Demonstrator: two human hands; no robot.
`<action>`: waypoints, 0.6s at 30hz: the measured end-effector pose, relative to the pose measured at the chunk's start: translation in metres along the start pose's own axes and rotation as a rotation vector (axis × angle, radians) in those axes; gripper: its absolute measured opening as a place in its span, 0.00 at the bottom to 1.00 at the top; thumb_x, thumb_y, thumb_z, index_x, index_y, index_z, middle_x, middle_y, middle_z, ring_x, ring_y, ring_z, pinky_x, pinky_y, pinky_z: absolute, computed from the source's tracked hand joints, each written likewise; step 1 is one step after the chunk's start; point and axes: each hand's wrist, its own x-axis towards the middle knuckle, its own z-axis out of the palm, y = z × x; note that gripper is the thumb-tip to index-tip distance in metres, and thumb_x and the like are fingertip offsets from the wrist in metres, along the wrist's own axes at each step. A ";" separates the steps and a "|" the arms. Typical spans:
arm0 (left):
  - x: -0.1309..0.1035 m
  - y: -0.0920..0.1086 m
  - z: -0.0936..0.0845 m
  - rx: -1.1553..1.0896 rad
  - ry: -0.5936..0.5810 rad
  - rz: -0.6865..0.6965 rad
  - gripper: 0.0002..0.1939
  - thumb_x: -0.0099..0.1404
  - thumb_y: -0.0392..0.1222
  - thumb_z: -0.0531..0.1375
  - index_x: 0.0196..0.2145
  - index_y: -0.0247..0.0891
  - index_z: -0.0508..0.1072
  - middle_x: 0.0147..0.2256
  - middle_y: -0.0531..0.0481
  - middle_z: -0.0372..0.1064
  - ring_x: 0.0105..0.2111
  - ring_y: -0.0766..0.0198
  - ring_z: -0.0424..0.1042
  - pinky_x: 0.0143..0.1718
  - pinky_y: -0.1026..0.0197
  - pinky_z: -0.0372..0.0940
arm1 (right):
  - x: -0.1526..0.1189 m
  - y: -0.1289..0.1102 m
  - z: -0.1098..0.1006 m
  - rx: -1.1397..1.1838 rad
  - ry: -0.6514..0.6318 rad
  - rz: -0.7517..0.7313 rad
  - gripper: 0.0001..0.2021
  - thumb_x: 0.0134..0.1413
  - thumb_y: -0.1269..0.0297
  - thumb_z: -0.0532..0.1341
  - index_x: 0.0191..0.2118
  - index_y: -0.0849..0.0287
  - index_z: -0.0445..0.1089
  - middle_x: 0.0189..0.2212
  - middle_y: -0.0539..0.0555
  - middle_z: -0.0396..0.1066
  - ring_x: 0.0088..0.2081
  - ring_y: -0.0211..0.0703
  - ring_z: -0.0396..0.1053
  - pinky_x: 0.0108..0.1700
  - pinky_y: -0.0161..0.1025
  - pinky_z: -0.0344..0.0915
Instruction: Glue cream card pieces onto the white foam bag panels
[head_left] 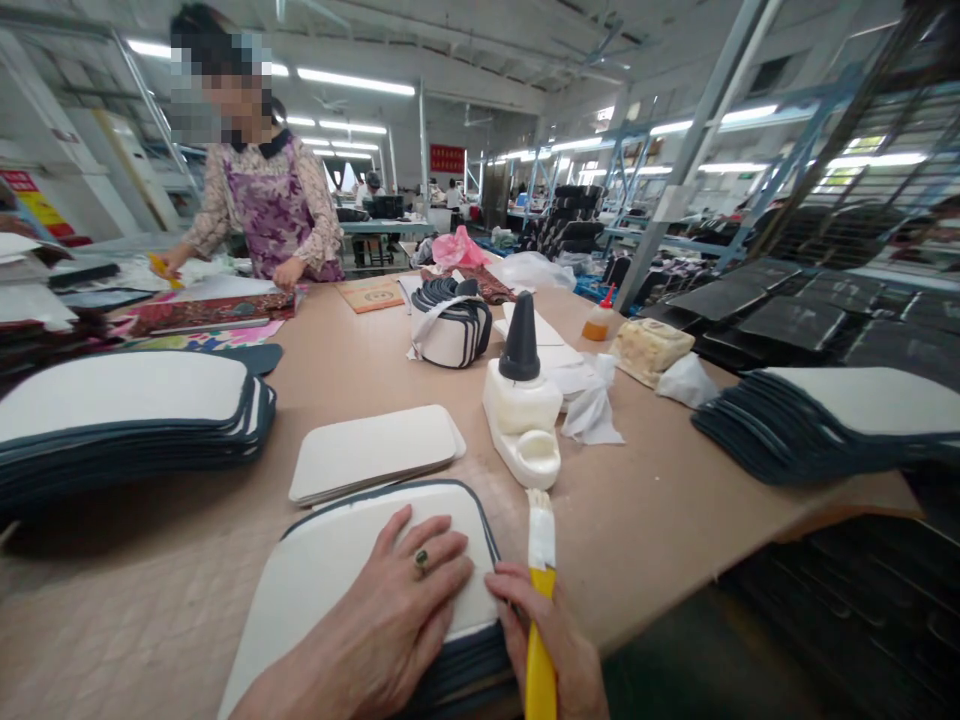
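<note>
My left hand (405, 605) lies flat with fingers stretched on a white panel with a dark blue border (315, 570), the top one of a stack in front of me. A ring sits on one finger. In my right hand (559, 640) is a brush with a yellow handle (541, 660), bristles pointing away from me. The thumb and fingertips of that hand touch the right edge of the top panel. Just beyond the bristles stands a white glue bottle with a dark cone-shaped cap (523, 400). Several white boards (375, 450) lie stacked behind the panel.
Stacks of dark-edged panels stand left (127, 390) and right (862, 400) on the table (637, 530). Farther back are a strapped bundle of panels (450, 325), a red-tipped bottle (598, 320) and a yellowish block (651, 348). A co-worker (262, 200) handles patterned material across the table.
</note>
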 end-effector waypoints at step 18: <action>-0.142 -0.064 0.021 -0.326 0.737 -1.010 0.22 0.55 0.51 0.57 0.44 0.35 0.69 0.40 0.42 0.66 0.31 0.58 0.68 0.30 0.57 0.67 | 0.018 0.024 0.008 -0.105 -0.272 0.331 0.22 0.45 0.42 0.59 0.40 0.53 0.67 0.33 0.56 0.73 0.30 0.53 0.72 0.30 0.46 0.67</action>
